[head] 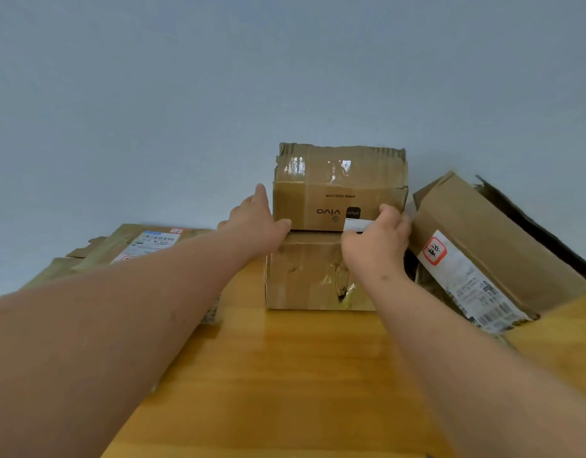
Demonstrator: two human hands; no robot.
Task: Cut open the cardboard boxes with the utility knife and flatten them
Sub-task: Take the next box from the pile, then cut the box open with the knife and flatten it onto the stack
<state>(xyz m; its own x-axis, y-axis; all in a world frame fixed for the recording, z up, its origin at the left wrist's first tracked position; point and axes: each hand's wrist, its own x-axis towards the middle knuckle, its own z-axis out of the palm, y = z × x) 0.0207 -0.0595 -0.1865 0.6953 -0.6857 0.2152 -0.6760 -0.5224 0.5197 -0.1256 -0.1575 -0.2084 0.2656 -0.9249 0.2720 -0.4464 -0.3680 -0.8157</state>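
Observation:
A taped brown box with an upside-down "vivo" print [331, 186] sits on top of a second brown box [301, 276] at the back of the wooden table [285, 375]. My left hand [255, 223] lies against the top box's left side, fingers straight and thumb on its lower front edge. My right hand [377, 242] is at the top box's lower right front corner. Its fingers are curled round a white object that looks like the utility knife [359, 225], mostly hidden in the hand.
A larger box with a shipping label [483, 239] leans tilted to the right of the stack, with a dark flap behind it. Flattened cardboard with labels [143, 242] lies at the left by the blue-grey wall.

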